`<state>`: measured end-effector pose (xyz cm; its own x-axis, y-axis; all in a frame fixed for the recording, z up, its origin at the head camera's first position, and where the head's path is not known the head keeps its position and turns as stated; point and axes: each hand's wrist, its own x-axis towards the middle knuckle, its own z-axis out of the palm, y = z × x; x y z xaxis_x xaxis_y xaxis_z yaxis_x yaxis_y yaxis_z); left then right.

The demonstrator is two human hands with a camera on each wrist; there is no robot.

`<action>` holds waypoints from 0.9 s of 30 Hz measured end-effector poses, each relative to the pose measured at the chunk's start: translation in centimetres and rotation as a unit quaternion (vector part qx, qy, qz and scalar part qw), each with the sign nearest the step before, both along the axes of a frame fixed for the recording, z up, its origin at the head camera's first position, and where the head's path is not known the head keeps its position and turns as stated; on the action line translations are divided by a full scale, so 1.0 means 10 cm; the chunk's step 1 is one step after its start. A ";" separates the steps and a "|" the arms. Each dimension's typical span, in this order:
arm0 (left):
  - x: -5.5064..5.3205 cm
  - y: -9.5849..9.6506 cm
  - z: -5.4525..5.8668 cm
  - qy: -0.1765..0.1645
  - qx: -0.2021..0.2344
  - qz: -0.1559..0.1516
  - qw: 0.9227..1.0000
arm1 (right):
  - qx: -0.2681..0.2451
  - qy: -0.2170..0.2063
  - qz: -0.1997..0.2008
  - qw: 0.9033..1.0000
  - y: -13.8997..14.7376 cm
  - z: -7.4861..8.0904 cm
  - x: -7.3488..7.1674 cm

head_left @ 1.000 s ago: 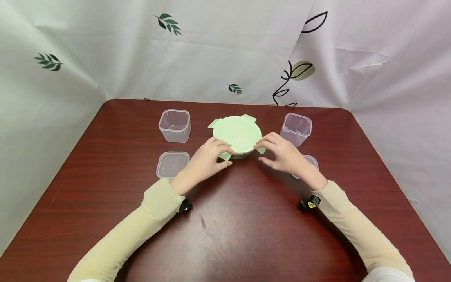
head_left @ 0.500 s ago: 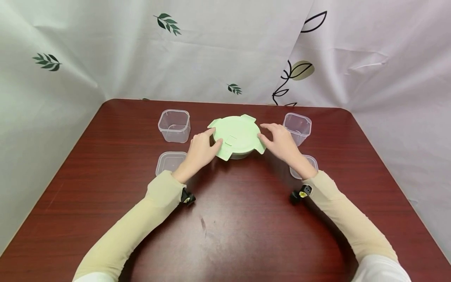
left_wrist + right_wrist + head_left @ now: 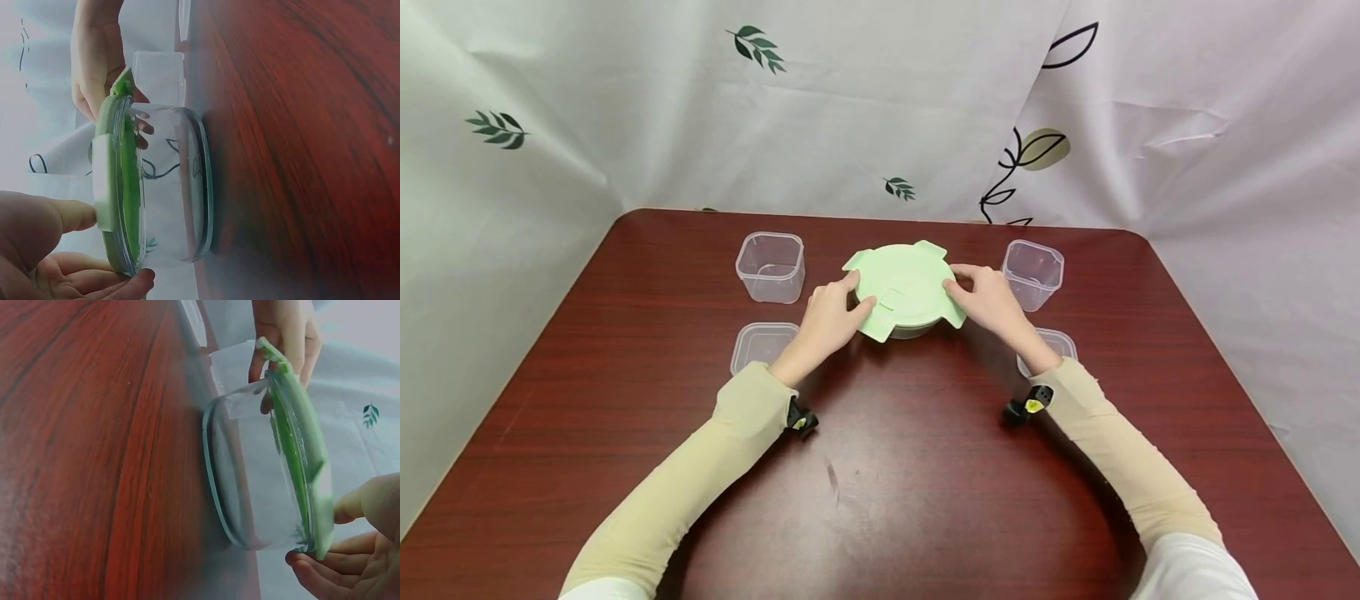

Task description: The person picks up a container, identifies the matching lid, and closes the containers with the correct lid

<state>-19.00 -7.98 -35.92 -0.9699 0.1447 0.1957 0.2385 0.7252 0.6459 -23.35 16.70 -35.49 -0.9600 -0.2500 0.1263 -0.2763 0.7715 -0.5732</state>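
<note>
At the table's far middle stands a clear glass food container topped by a round, pale green lid with flaps sticking out around its edge. My left hand pinches the lid's left rim, thumb on top and fingers beneath. On the opposite side, my right hand grips the rim likewise, its thumb over the lid. The wrist views show the glass walls under the lid and nothing visible inside. The container's base is down at the tabletop.
An open clear plastic box stands back left, with a flat clear lid in front of it. Another clear box and lid lie on the right. White patterned curtain hangs behind the brown table.
Both hands have shifted from the lid's front flaps to its left and right sides. The right hand has closed in on the rim over the last half second. The container stays in place.
</note>
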 end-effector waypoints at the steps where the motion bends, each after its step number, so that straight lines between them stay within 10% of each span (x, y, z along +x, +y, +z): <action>1: 0.00 0.00 0.00 0.002 0.000 -0.001 1.000 | -0.001 0.000 -0.001 1.000 0.00 0.00 0.00; 10: -0.01 0.03 0.03 0.001 -0.029 -0.009 1.000 | 0.008 -0.013 0.002 1.000 -0.02 0.01 -0.02; 18: -0.01 0.13 0.16 0.005 -0.150 -0.002 0.989 | 0.017 -0.032 0.016 0.999 0.01 0.06 -0.04; 27: -0.32 0.09 0.11 0.026 -0.252 -0.205 0.945 | 0.047 -0.044 0.028 0.998 0.03 0.08 -0.11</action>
<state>-22.20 -7.08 -34.79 -0.8025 0.5947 0.0480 0.5890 0.7769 0.2224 -24.48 17.01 -34.67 -0.9504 -0.3106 0.0163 -0.2728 0.8074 -0.5231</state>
